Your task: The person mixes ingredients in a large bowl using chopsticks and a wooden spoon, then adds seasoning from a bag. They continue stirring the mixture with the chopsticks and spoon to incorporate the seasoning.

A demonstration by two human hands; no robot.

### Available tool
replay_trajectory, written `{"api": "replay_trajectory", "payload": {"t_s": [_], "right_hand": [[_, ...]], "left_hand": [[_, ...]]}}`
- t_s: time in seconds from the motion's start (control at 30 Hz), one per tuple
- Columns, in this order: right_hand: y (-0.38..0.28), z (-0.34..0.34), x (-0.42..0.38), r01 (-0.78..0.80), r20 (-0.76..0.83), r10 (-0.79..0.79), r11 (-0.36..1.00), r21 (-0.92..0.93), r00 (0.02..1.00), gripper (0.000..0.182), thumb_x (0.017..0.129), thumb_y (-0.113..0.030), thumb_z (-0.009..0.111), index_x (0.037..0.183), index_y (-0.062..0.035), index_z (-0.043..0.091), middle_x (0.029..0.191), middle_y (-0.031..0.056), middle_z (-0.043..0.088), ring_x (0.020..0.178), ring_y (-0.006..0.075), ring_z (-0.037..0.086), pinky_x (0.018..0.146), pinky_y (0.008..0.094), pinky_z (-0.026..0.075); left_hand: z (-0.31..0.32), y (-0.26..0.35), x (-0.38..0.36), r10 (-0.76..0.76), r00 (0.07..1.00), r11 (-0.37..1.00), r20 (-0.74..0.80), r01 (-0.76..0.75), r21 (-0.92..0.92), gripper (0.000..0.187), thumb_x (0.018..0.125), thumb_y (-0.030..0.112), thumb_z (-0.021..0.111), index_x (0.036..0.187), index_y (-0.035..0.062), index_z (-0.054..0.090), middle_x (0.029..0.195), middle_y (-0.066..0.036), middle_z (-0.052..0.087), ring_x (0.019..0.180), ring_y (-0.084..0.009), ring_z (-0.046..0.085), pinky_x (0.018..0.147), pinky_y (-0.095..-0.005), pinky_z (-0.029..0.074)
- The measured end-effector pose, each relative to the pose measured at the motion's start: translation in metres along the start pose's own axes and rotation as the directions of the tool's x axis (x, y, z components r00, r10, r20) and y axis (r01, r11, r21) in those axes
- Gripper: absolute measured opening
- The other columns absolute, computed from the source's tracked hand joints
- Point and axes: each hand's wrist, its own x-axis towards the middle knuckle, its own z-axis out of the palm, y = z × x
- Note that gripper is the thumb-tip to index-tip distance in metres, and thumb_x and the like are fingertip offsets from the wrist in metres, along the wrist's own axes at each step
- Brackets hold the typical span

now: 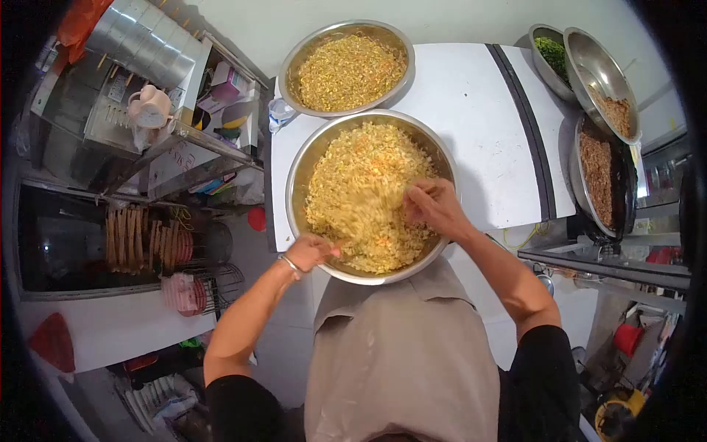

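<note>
A large steel bowl (296,214) at the table's front edge holds a yellow rice-like mixture (361,177) with orange bits. My left hand (309,253), with a bracelet at the wrist, is at the bowl's lower left rim, its fingers curled; what they hold, if anything, is hidden. Over the right side of the mixture is my right hand (433,206), fingers bent and partly blurred; whether it grips anything cannot be made out. Some of the mixture between the hands is smeared by motion.
Behind stands a second steel bowl (289,74) of similar mixture. Bowls with greens (551,55) and brown shredded food (598,166) are at the right. A metal rack (221,144) stands left of the white table (486,147).
</note>
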Motion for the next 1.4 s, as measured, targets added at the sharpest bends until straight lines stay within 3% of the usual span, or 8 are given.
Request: {"api": "replay_trajectory", "payload": {"t_s": [0.27, 0.5, 0.6, 0.77, 0.93, 1.03, 1.17, 1.4], "right_hand": [[-0.112, -0.020, 0.028, 0.460, 0.248, -0.389, 0.788, -0.409, 0.887, 0.023, 0.095, -0.018, 0.060, 0.093, 0.0030, 0.069, 0.079, 0.0099, 0.069, 0.072, 0.0158, 0.064, 0.066, 0.0306, 0.053], [-0.091, -0.061, 0.029, 0.266, 0.161, -0.224, 0.592, -0.761, 0.961, 0.017, 0.089, -0.016, 0.061, 0.093, -0.0041, 0.072, 0.079, 0.0181, 0.070, 0.069, 0.0301, 0.067, 0.067, 0.0373, 0.054], [-0.040, -0.066, 0.020, 0.033, 0.035, -0.013, 0.766, -0.642, 0.999, 0.019, 0.088, -0.016, 0.060, 0.090, -0.0015, 0.071, 0.070, 0.0159, 0.067, 0.061, 0.0248, 0.065, 0.060, 0.0353, 0.053], [0.023, -0.031, -0.017, -0.226, -0.044, 0.227, 0.974, 0.016, 0.973, 0.025, 0.091, -0.019, 0.058, 0.081, 0.0011, 0.069, 0.065, 0.0059, 0.062, 0.056, 0.0128, 0.061, 0.051, 0.0287, 0.050], [0.007, 0.000, -0.013, -0.102, -0.061, 0.105, 0.993, 0.053, 0.993, 0.026, 0.094, -0.019, 0.059, 0.082, 0.0025, 0.067, 0.071, 0.0056, 0.064, 0.061, 0.0123, 0.062, 0.055, 0.0271, 0.051], [-0.050, -0.009, -0.012, 0.023, 0.022, -0.020, 0.990, -0.141, 1.000, 0.025, 0.094, -0.017, 0.060, 0.086, 0.0050, 0.067, 0.075, 0.0094, 0.066, 0.064, 0.0151, 0.064, 0.058, 0.0291, 0.052], [-0.102, -0.030, -0.016, 0.295, 0.154, -0.252, 0.785, -0.544, 0.955, 0.019, 0.093, -0.013, 0.061, 0.091, 0.0048, 0.068, 0.082, 0.0167, 0.069, 0.068, 0.0241, 0.066, 0.064, 0.0334, 0.052], [-0.026, -0.010, -0.013, 0.463, 0.121, -0.468, 0.740, -0.488, 0.875, 0.014, 0.090, -0.012, 0.066, 0.092, 0.0016, 0.069, 0.079, 0.0166, 0.064, 0.072, 0.0313, 0.063, 0.066, 0.0383, 0.050]], "left_hand": [[-0.035, 0.113, -0.073, 0.580, 0.806, 0.393, -0.120, -0.147, 0.908, 0.021, 0.087, 0.020, 0.060, 0.087, 0.0040, 0.074, 0.066, -0.022, 0.065, 0.062, -0.0357, 0.066, 0.062, -0.0461, 0.053], [-0.053, 0.109, -0.052, 0.395, 0.897, 0.104, -0.198, 0.171, 0.980, 0.023, 0.087, 0.020, 0.057, 0.083, 0.0030, 0.072, 0.075, -0.021, 0.069, 0.075, -0.0374, 0.070, 0.066, -0.0456, 0.055], [-0.069, 0.036, 0.006, 0.191, 0.979, 0.156, 0.071, -0.101, 0.983, 0.025, 0.086, 0.023, 0.059, 0.083, 0.0032, 0.074, 0.079, -0.021, 0.070, 0.077, -0.0363, 0.070, 0.067, -0.0439, 0.055], [-0.022, -0.007, 0.014, 0.116, 0.990, 0.790, 0.077, -0.139, 0.598, 0.029, 0.088, 0.032, 0.063, 0.085, 0.0068, 0.077, 0.070, -0.014, 0.069, 0.060, -0.0278, 0.063, 0.061, -0.0386, 0.049], [0.008, -0.024, 0.022, -0.001, 1.000, 0.996, -0.012, 0.002, 0.094, 0.024, 0.088, 0.024, 0.061, 0.089, 0.0064, 0.077, 0.058, -0.006, 0.061, 0.052, -0.0141, 0.052, 0.052, -0.0314, 0.042], [-0.015, 0.018, -0.009, 0.177, 0.982, 0.969, -0.066, -0.162, 0.186, 0.021, 0.087, 0.021, 0.062, 0.089, 0.0062, 0.077, 0.058, -0.004, 0.059, 0.053, -0.0103, 0.051, 0.051, -0.0292, 0.040], [-0.041, 0.068, -0.049, 0.328, 0.944, 0.656, -0.027, -0.208, 0.725, 0.024, 0.088, 0.023, 0.058, 0.089, 0.0070, 0.076, 0.068, -0.018, 0.067, 0.064, -0.0320, 0.067, 0.063, -0.0426, 0.052], [-0.032, 0.066, -0.078, 0.465, 0.875, 0.413, -0.133, -0.081, 0.907, 0.021, 0.088, 0.024, 0.060, 0.082, 0.0074, 0.072, 0.072, -0.019, 0.067, 0.070, -0.0382, 0.067, 0.067, -0.0488, 0.054]]}}
